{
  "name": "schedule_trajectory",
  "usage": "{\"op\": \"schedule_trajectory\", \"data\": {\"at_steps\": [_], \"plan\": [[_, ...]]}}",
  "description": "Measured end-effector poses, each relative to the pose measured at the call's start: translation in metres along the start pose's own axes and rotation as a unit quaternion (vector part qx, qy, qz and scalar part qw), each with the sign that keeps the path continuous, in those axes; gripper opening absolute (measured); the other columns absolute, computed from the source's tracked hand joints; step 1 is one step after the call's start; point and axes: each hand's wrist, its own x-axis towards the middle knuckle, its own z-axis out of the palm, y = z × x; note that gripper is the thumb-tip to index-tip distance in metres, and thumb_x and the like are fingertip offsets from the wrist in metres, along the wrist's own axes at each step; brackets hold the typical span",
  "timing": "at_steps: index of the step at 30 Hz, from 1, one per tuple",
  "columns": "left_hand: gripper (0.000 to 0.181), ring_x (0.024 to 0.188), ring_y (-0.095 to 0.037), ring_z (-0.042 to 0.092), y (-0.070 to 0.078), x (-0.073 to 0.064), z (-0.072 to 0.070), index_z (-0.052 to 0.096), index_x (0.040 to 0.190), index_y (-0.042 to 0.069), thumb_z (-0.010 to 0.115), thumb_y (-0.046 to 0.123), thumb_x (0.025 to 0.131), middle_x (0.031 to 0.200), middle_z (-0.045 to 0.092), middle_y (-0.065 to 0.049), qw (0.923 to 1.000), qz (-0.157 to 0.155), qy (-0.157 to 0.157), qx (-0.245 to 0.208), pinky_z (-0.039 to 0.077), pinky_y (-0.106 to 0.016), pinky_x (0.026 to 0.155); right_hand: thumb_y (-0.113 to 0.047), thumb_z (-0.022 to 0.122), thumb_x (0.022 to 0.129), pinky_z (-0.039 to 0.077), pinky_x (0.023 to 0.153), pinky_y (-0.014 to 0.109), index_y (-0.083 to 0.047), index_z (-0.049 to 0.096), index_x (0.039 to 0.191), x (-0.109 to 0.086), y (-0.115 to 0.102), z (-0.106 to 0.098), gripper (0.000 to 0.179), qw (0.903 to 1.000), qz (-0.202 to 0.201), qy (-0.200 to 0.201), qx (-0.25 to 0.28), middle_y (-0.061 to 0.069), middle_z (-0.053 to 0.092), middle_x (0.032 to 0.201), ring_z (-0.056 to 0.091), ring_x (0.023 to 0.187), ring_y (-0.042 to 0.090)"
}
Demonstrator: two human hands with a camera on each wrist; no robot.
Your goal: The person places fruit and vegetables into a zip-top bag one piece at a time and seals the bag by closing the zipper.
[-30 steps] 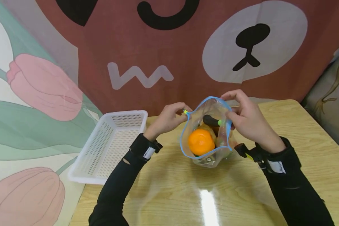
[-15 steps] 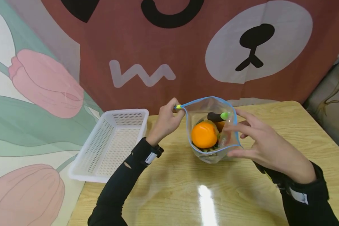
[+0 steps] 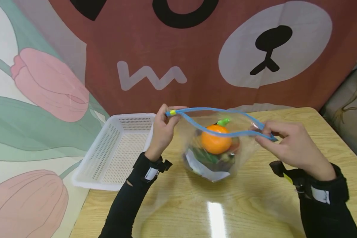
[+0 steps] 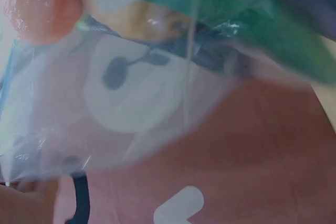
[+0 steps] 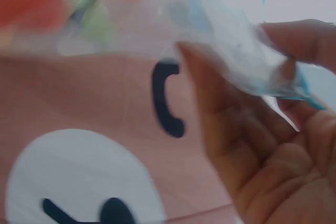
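Observation:
A clear zip bag (image 3: pixel 196 145) with a blue zip rim hangs stretched between both hands, its mouth narrowed to a slim gap. Inside lie an orange fruit (image 3: pixel 216 141), a bright green stem-like tip (image 3: pixel 223 122) and other produce, partly blurred by the plastic. My left hand (image 3: pixel 163 134) pinches the rim's left corner, beside the yellow slider (image 3: pixel 173 112). At the opposite corner, my right hand (image 3: pixel 291 145) pinches the blue rim between thumb and fingers. In the right wrist view that hand (image 5: pixel 262 145) has the plastic between its fingers.
A white perforated basket (image 3: pixel 90 155) stands left of the bag, close to my left forearm. The wooden table (image 3: pixel 250 205) spreads underneath. Behind it hangs a printed cloth (image 3: pixel 196 89) with a bear face.
My right hand has gone from open fingers at the bag's side to pinching its right corner. The rim has been drawn out wide and narrow, and my left hand has shifted left.

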Motion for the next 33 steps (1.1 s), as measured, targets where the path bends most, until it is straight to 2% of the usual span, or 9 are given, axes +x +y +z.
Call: {"op": "schedule_trajectory", "data": {"at_steps": [4, 9, 12, 16, 19, 23, 27, 29, 33], "plan": [[0.021, 0.077, -0.009, 0.065, 0.009, -0.013, -0.003, 0.035, 0.078, 0.010, 0.044, -0.006, 0.090, 0.078, 0.060, 0.000, 0.9933, -0.015, 0.059, -0.098, 0.053, -0.025, 0.070, 0.013, 0.073, 0.073, 0.031, 0.042, 0.021, -0.013, 0.054, 0.066, 0.006, 0.014, 0.000, 0.032, 0.9969, 0.053, 0.027, 0.053, -0.004, 0.053, 0.062, 0.050, 0.055, 0.002], [0.020, 0.072, -0.012, 0.068, 0.014, -0.032, -0.001, 0.033, 0.081, 0.009, 0.043, -0.005, 0.092, 0.079, 0.067, 0.000, 0.9875, -0.042, 0.087, -0.124, 0.055, -0.029, 0.065, 0.012, 0.071, 0.076, 0.040, 0.044, 0.019, -0.005, 0.055, 0.073, 0.014, 0.020, -0.001, 0.024, 0.9918, 0.088, 0.036, 0.085, 0.002, 0.057, 0.071, 0.053, 0.053, 0.007], [0.018, 0.074, -0.017, 0.069, 0.012, -0.039, 0.000, 0.034, 0.083, 0.008, 0.042, -0.005, 0.094, 0.083, 0.070, -0.004, 0.9848, -0.052, 0.090, -0.139, 0.056, -0.034, 0.069, 0.007, 0.071, 0.079, 0.047, 0.051, 0.019, -0.003, 0.056, 0.090, 0.020, 0.021, -0.002, 0.021, 0.9870, 0.131, 0.020, 0.092, 0.004, 0.062, 0.077, 0.060, 0.059, 0.010], [0.016, 0.079, -0.017, 0.069, 0.008, -0.043, 0.003, 0.039, 0.089, 0.008, 0.046, -0.006, 0.094, 0.086, 0.070, -0.004, 0.9827, -0.057, 0.090, -0.151, 0.055, -0.034, 0.072, -0.005, 0.070, 0.085, 0.049, 0.057, 0.022, -0.009, 0.057, 0.117, 0.027, 0.025, -0.001, 0.035, 0.9802, 0.192, -0.029, 0.040, 0.006, 0.066, 0.087, 0.064, 0.068, 0.014], [0.015, 0.079, -0.017, 0.069, 0.006, -0.045, 0.005, 0.043, 0.094, 0.007, 0.051, -0.005, 0.092, 0.087, 0.070, -0.003, 0.9834, -0.048, 0.090, -0.150, 0.055, -0.033, 0.071, -0.014, 0.068, 0.088, 0.048, 0.058, 0.026, -0.010, 0.057, 0.122, 0.034, 0.027, 0.000, 0.036, 0.9730, 0.213, -0.084, -0.025, 0.008, 0.065, 0.092, 0.064, 0.073, 0.018], [0.011, 0.078, -0.016, 0.069, 0.004, -0.045, 0.007, 0.046, 0.096, 0.008, 0.053, 0.000, 0.092, 0.087, 0.069, -0.003, 0.9871, -0.027, 0.085, -0.133, 0.055, -0.034, 0.071, -0.009, 0.056, 0.092, 0.046, 0.066, 0.037, -0.003, 0.056, 0.123, 0.046, 0.017, 0.000, 0.032, 0.9629, 0.183, -0.162, -0.115, 0.016, 0.062, 0.107, 0.057, 0.084, 0.027], [0.005, 0.078, -0.015, 0.068, 0.004, -0.046, 0.007, 0.044, 0.095, 0.003, 0.049, 0.005, 0.095, 0.088, 0.068, -0.002, 0.9906, -0.010, 0.077, -0.112, 0.055, -0.035, 0.072, -0.001, 0.049, 0.086, 0.042, 0.082, 0.051, 0.003, 0.052, 0.125, 0.064, -0.014, 0.007, 0.039, 0.9514, 0.117, -0.210, -0.193, 0.021, 0.051, 0.122, 0.049, 0.101, 0.035], [0.011, 0.077, -0.016, 0.068, 0.004, -0.046, 0.006, 0.043, 0.095, -0.002, 0.048, 0.008, 0.096, 0.088, 0.068, -0.003, 0.9914, -0.002, 0.079, -0.104, 0.055, -0.036, 0.072, 0.000, 0.051, 0.083, 0.039, 0.090, 0.053, 0.004, 0.053, 0.124, 0.073, -0.034, 0.014, 0.041, 0.9477, 0.076, -0.220, -0.218, 0.021, 0.050, 0.122, 0.047, 0.107, 0.037], [0.018, 0.075, -0.016, 0.068, 0.004, -0.046, 0.004, 0.042, 0.094, -0.005, 0.049, 0.012, 0.096, 0.086, 0.068, -0.003, 0.9927, 0.013, 0.087, -0.082, 0.055, -0.035, 0.070, -0.004, 0.055, 0.085, 0.036, 0.095, 0.051, 0.003, 0.057, 0.119, 0.091, -0.068, 0.036, 0.035, 0.9302, -0.002, -0.254, -0.265, 0.019, 0.054, 0.116, 0.049, 0.107, 0.036]]}}
